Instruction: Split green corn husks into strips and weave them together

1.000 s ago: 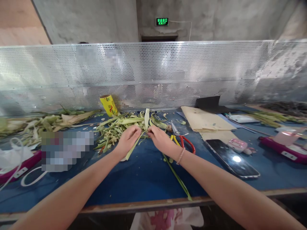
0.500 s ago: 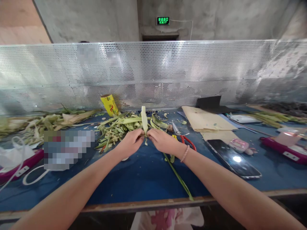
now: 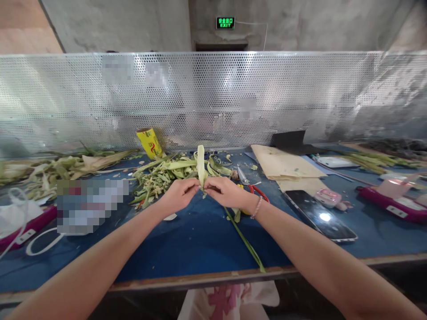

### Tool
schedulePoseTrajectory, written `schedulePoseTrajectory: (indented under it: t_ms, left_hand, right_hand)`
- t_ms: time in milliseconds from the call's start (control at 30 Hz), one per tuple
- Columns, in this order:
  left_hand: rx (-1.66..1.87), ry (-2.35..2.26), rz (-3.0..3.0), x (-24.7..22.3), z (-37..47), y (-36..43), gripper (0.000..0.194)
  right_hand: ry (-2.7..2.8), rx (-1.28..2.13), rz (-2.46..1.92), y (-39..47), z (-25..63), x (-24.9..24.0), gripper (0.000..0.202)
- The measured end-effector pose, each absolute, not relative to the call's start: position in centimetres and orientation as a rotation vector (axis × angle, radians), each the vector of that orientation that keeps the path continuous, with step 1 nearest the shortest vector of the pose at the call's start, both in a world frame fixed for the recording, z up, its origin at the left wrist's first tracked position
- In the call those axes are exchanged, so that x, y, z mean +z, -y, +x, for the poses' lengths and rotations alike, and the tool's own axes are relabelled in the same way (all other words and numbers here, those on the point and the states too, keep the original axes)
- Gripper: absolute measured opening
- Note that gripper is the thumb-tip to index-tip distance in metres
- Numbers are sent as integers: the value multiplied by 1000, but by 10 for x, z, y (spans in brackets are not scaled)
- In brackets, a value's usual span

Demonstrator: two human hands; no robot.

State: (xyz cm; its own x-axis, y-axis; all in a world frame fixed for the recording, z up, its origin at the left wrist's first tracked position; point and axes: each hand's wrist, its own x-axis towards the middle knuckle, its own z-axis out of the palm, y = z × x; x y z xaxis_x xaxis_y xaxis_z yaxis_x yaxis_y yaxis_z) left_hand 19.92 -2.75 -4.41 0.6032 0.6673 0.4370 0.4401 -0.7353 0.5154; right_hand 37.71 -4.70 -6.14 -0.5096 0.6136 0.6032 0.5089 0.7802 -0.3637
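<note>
A pale green strip of corn husk [image 3: 200, 164] stands upright between my hands, its lower end pinched by the fingertips. My left hand [image 3: 182, 194] grips it from the left, thumb and fingers pressed together. From the other side my right hand [image 3: 228, 195] pinches the same lower end. Behind my left hand lies a heap of green husk pieces [image 3: 156, 181]. Close beyond my right wrist are red-handled scissors [image 3: 260, 193], partly covered by that arm. A long green stem [image 3: 248, 243] runs from under the right hand toward the table's front edge.
A yellow tube [image 3: 149, 143] leans by the perforated metal screen [image 3: 213, 102]. More husks [image 3: 63, 171] lie left. To the right are a phone [image 3: 320, 215], a pink case [image 3: 328, 197], brown paper [image 3: 287, 162] and a magenta power strip [image 3: 393, 203]. A white cable loops at left.
Both hands keep their pinch on the husk, with only slight finger shifts. The whole view has moved a little, so the table's things appear slightly higher and farther left.
</note>
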Motion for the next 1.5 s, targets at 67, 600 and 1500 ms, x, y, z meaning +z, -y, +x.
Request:
schedulePoseTrajectory:
  t_ms: [67, 600, 1500]
  left_hand:
    - [886, -898, 2473, -43, 200, 28, 18]
    - [1543, -1164, 2650, -49, 203, 36, 43]
    - [1044, -1041, 2755, -49, 206, 32, 13]
  right_hand:
    - [2200, 189, -826, 48, 378, -62, 9]
    - [1508, 891, -882, 44, 358, -65, 18]
    - [2324, -119, -1028, 40, 380, -65, 10]
